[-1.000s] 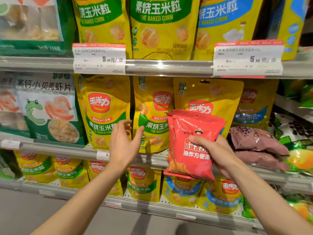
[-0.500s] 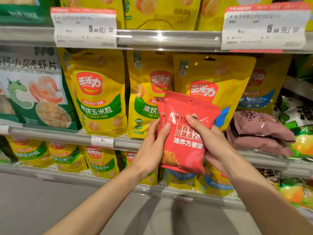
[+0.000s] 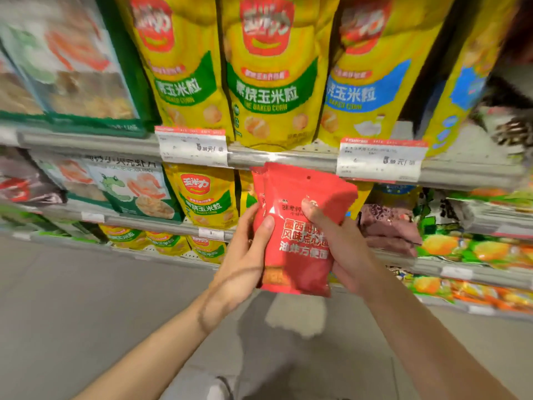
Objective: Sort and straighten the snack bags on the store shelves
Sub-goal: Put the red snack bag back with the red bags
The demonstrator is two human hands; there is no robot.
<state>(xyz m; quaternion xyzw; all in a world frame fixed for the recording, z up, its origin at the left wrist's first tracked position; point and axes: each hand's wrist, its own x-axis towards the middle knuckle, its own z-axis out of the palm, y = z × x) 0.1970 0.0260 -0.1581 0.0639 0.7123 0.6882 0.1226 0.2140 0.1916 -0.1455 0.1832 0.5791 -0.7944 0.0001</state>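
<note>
Two red snack bags (image 3: 300, 255) are held upright together in front of the shelves, one behind the other. My left hand (image 3: 245, 261) grips their left edge, thumb on the front. My right hand (image 3: 343, 249) grips the right side, thumb across the print. Behind them stand yellow baked corn bags with green bands (image 3: 268, 82) on the upper shelf and more of the same (image 3: 207, 197) on the middle shelf. Yellow bags with blue bands (image 3: 366, 82) stand to the right.
Green shrimp chip bags (image 3: 135, 192) stand at the left. Purple-brown bags (image 3: 389, 226) lie flat on the middle shelf right of my hands, with green and orange bags (image 3: 473, 249) beyond. Price tags (image 3: 191, 148) hang on the metal shelf rail (image 3: 86, 140). Grey floor below.
My left hand left the yellow corn bag and took the left edge of the red bags. The view pulled back and tilted up, so more shelf and floor show.
</note>
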